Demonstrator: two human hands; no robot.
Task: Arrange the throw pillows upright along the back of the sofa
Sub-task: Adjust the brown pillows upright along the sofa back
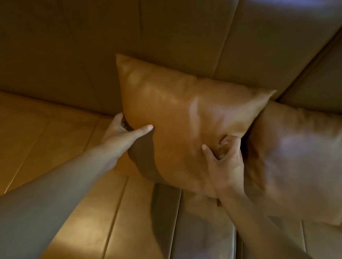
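Tan pillow [179, 126] stood near centre of view, leaning upright against the sofa back [182, 23], its lower edge on the seat cushions [29, 140]. A second pillow [308, 160] stood at 3 o'clock of it, touching along the side edge, also propped on the back. A small dark thing showed at the far right edge; could not tell what it was.

Left hand [120, 132] held the tan pillow's lower left edge: thumb across the front face, fingers [120, 119] curled round behind. Right hand [226, 158] was closed on the lower right part, fingers bunching a fold of the cover.

Handling, by judgement: light and soft, filling gave under the grip. The cover looked smooth and shiny like leather, so likely slippery; pinching the face alone might slide. Better hold was at both side edges or lower corners, pressing the base into the crease where seat meets back so it stays up.
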